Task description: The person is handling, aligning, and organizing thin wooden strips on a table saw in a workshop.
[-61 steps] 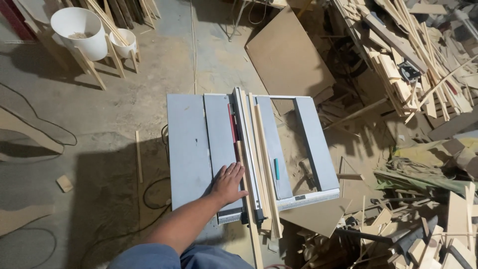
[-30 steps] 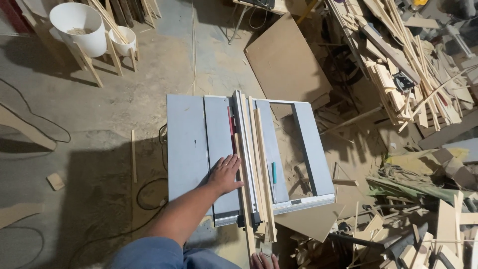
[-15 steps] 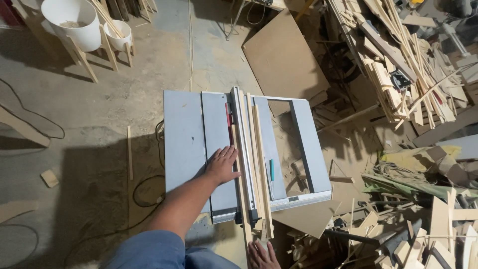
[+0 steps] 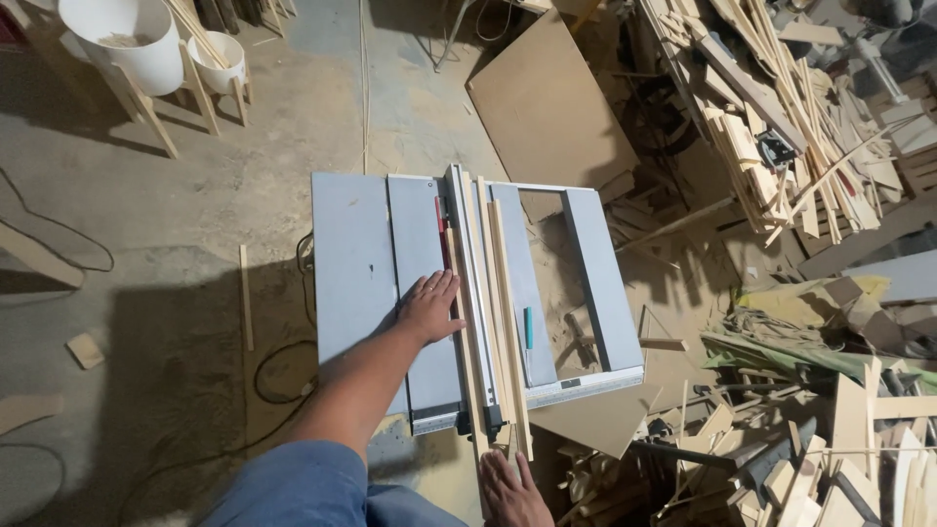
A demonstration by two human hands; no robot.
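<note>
sawdust-covered concrete floor runs under everything, and the grey table saw (image 4: pixel 366 283) stands in the middle of it; all places below are told from that saw.

nearest, at the saw's near edge, the right hand (image 4: pixel 512 491) sits at the tail of the thin wood strip (image 4: pixel 467 346). only its back shows, fingers pointing toward the strip's end and seemingly touching it; whether they pinch it cannot be told.

on the saw's top, left of the fence rail (image 4: pixel 475 303), the left hand (image 4: pixel 429 305) lies flat, fingers spread and pressed down, fingertips at the strip's left side. the strip lies along the rail, its long axis running straight away from the person, from the near edge toward the far one. so the right hand is in line with its length, behind it, and the left hand is beside its middle. more strips (image 4: pixel 506 322) lie just right of the rail.

left of the saw, a black cable (image 4: pixel 278 366) curls on the floor.

beyond the far edge lies a brown board (image 4: pixel 547 107); far left stand white buckets (image 4: pixel 132 44); far right, a heap of offcuts (image 4: pixel 781 127).
</note>
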